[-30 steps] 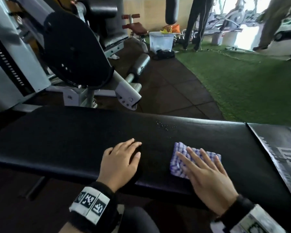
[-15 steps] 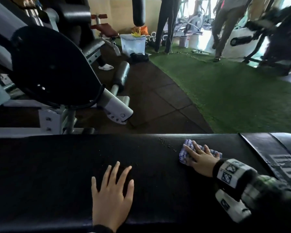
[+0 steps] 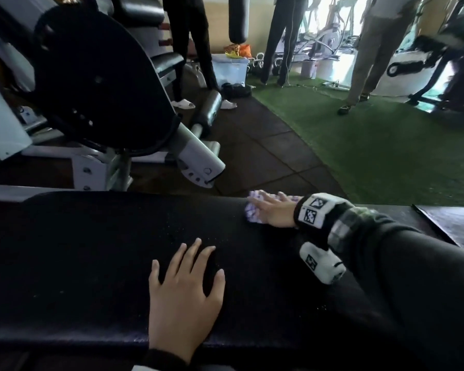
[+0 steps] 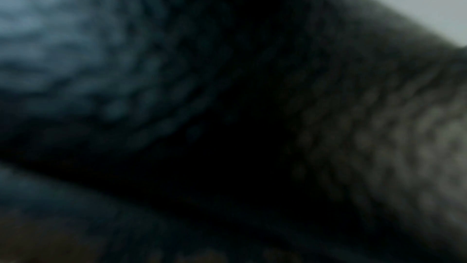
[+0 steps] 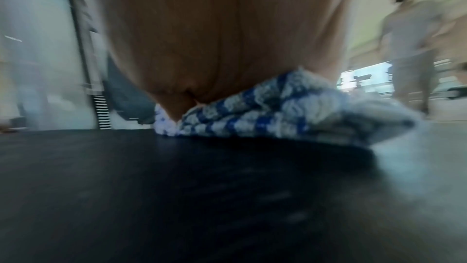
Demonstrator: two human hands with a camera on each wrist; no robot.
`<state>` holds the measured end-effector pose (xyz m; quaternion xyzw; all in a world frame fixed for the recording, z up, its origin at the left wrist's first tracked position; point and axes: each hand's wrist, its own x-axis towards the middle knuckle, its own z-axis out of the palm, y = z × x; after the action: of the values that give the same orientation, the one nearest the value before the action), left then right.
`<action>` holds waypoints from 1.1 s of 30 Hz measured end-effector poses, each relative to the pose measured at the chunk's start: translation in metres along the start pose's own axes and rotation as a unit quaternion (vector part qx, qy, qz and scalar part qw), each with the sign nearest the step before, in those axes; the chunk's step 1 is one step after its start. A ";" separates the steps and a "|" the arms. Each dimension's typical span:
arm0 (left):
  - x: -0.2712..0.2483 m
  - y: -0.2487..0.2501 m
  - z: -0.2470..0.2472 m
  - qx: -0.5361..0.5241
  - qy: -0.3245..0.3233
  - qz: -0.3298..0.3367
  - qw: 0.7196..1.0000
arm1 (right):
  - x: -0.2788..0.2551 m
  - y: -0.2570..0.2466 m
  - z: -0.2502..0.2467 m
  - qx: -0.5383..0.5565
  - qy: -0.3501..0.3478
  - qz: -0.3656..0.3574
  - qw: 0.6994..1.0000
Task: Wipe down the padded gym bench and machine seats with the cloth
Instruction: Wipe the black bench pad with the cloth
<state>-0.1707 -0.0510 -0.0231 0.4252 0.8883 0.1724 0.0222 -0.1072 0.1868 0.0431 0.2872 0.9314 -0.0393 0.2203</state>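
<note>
A long black padded bench (image 3: 91,250) runs across the head view in front of me. My left hand (image 3: 184,295) lies flat on its near half with fingers spread. My right hand (image 3: 272,211) presses a folded blue-and-white checked cloth (image 3: 252,212) onto the pad at its far edge, fingers straight over it. In the right wrist view the palm (image 5: 215,37) bears down on the cloth (image 5: 278,111), which lies on the dark pad (image 5: 177,187). The left wrist view is dark and blurred. Small droplets (image 3: 182,228) speckle the pad between my hands.
A weight machine with a large black round cover (image 3: 91,84) and grey frame stands just beyond the bench on the left. Several people stand further back on dark floor tiles (image 3: 252,156) and green turf (image 3: 386,156). A clear plastic bin (image 3: 229,69) sits on the floor.
My right hand has slid the cloth from the near middle of the pad out to its far edge. The left hand has stayed flat on the pad. My head has leaned forward.
</note>
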 end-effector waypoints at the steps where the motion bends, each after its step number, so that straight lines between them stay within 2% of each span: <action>1: 0.000 0.000 0.000 0.003 -0.003 0.000 1.000 | -0.012 -0.015 0.003 -0.050 0.004 -0.044 0.998; 3: 0.001 0.000 -0.001 0.009 -0.003 -0.002 1.000 | -0.034 -0.024 0.018 -0.099 0.003 -0.108 0.989; 5: 0.000 0.000 -0.001 0.006 -0.007 -0.001 1.000 | -0.053 -0.007 0.028 -0.085 -0.035 -0.154 0.984; 8: 0.000 0.002 -0.001 -0.003 -0.004 0.000 1.000 | -0.066 0.039 0.027 -0.020 -0.097 -0.090 0.991; 11: 0.000 0.004 -0.002 0.003 -0.004 -0.006 1.000 | -0.052 0.060 0.018 0.020 -0.064 -0.009 0.998; 15: 0.000 0.005 -0.002 0.007 -0.002 -0.007 1.000 | -0.014 0.032 0.001 0.026 -0.001 0.010 1.000; 17: -0.001 0.004 -0.002 0.003 0.003 -0.006 1.000 | -0.007 0.009 -0.004 -0.020 0.001 -0.041 0.999; 20: -0.001 0.003 -0.001 0.001 0.006 -0.008 1.000 | -0.019 -0.018 0.004 -0.050 -0.042 -0.122 0.990; 23: 0.000 0.003 0.000 0.002 0.005 -0.009 1.000 | -0.040 0.000 0.019 -0.040 -0.085 -0.183 0.979; 25: 0.000 0.003 0.000 -0.002 0.007 -0.007 1.000 | -0.049 0.029 0.022 -0.011 -0.105 -0.160 0.981; 28: 0.000 0.002 0.000 0.002 0.009 -0.007 1.000 | -0.039 0.064 0.018 0.020 -0.084 -0.067 0.994; 30: 0.000 0.003 0.000 -0.001 0.011 -0.009 1.000 | -0.021 0.064 0.009 0.025 -0.059 -0.032 0.997; 33: 0.000 0.003 -0.001 -0.003 0.014 -0.011 1.000 | -0.004 0.033 -0.007 -0.001 -0.039 -0.044 0.998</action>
<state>-0.1680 -0.0497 -0.0212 0.4130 0.8925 0.1808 0.0132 -0.0886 0.2130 0.0525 0.2438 0.9339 -0.0595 0.2548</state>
